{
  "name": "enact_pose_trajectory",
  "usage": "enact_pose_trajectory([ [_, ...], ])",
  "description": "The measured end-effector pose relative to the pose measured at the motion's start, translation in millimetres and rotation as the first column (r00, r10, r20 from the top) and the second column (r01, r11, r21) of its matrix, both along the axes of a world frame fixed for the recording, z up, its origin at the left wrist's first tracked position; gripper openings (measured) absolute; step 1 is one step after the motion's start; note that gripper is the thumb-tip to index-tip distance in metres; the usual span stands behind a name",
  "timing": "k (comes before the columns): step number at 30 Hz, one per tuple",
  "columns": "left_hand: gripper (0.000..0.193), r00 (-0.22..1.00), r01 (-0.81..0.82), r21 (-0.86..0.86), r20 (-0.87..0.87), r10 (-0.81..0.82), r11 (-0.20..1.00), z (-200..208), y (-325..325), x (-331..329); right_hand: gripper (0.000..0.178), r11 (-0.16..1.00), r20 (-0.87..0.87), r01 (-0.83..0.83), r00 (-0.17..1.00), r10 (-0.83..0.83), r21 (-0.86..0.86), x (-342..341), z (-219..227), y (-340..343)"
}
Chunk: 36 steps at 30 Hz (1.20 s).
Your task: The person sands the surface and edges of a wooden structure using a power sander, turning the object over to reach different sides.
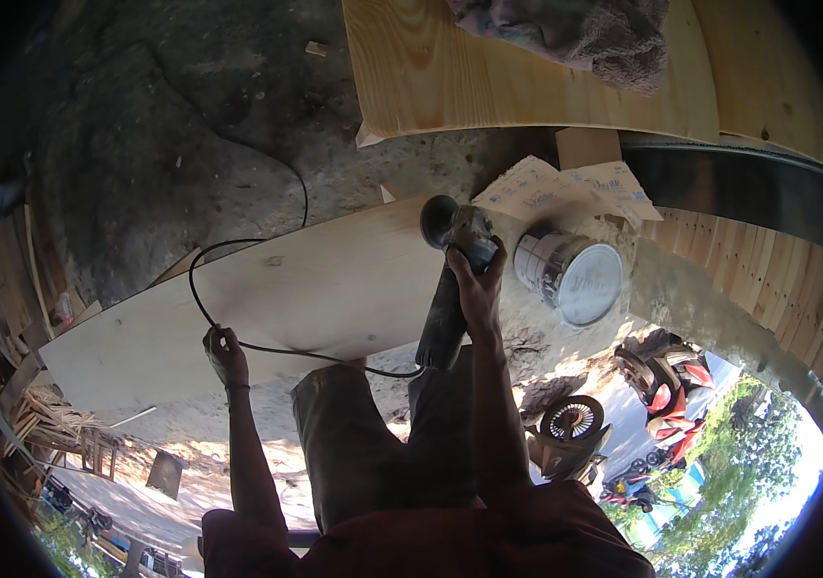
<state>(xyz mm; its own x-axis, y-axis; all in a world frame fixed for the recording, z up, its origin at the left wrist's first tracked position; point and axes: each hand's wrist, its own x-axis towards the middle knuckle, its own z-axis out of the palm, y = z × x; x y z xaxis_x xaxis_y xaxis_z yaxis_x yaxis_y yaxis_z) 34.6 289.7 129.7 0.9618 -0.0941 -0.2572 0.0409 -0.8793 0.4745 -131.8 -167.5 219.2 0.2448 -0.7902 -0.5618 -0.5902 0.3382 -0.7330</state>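
Note:
My right hand [481,301] is wrapped round the head of an angle grinder [443,323], whose round black disc [438,220] is near the right end of a long pale wooden board [267,299]. The grinder's dark body hangs down toward my legs. From its lower end a black power cord [320,354] runs left to my left hand [225,356], whose fingers are closed round it over the board's front part. Beyond that hand the cord loops up across the board and away over the dark floor. I cannot tell whether the disc touches the wood.
Right of the grinder stands a lidded paint bucket [589,281], with torn cardboard [551,190] behind it. Wide wooden panels [527,82] lie at the far right, a crumpled cloth [613,43] on top. Scrap wood [55,414] is piled at left; motorcycles [657,395] stand at lower right.

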Motion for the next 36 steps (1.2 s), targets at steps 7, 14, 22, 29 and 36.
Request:
enact_pose_trajectory([
  [7,0.013,0.972,0.203,0.081,0.100,-0.210,0.976,0,16,6,0.092,0.994,-0.088,-0.059,0.995,0.050,-0.097,30,3,9],
  [14,0.016,0.983,0.165,0.022,0.081,-0.166,0.986,4,-9,-3,0.098,0.970,-0.230,-0.241,0.946,0.228,-0.032,65,30,8],
  [22,0.012,0.984,0.151,-0.012,0.101,-0.149,0.988,4,16,24,0.101,0.919,-0.363,-0.392,0.851,0.379,0.040,106,35,53],
  [29,0.012,0.961,0.166,0.046,0.217,-0.172,0.985,-19,67,95,0.098,0.877,-0.298,-0.479,0.835,0.463,0.021,140,35,110],
  [36,0.024,0.864,0.318,0.111,0.376,-0.336,0.942,-31,97,157,0.093,0.863,-0.266,-0.495,0.823,0.503,0.101,178,35,160],
])
